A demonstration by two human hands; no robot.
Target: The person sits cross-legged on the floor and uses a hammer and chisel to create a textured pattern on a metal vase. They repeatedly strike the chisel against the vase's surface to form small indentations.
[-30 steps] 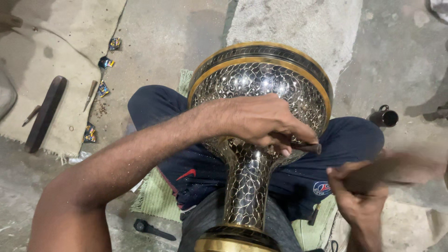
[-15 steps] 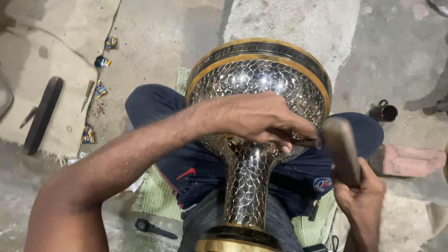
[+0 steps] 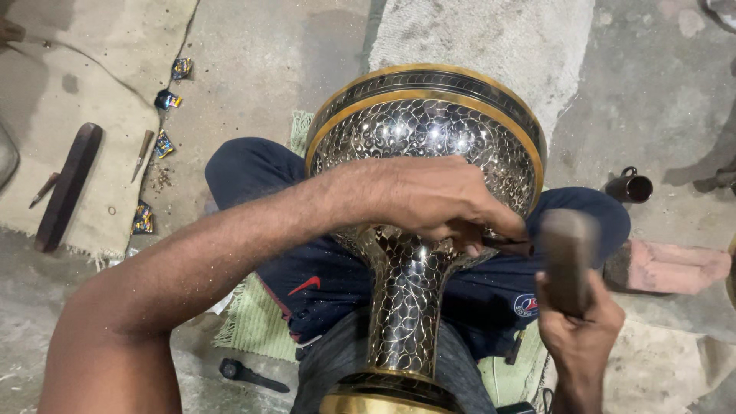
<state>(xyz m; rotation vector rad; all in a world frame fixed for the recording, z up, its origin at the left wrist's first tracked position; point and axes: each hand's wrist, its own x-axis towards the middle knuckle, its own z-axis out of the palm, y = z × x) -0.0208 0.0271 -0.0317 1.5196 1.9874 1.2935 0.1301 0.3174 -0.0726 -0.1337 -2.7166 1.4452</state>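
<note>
Chisel (image 3: pixel 502 242) being pinched against vase (image 3: pixel 425 153) by left hand (image 3: pixel 429 201); mallet (image 3: pixel 567 257), upright, being gripped by right hand (image 3: pixel 579 333) just right of it.

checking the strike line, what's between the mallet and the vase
The thin chisel pinched in the left hand spans from vase toward mallet, in the head view.

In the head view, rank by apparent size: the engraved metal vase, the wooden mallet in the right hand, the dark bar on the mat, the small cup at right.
1. Engraved metal vase, largest by far.
2. and 3. Dark bar and wooden mallet: too close to rank, since the mallet is blurred and nearer the camera.
4. Small cup.
</note>
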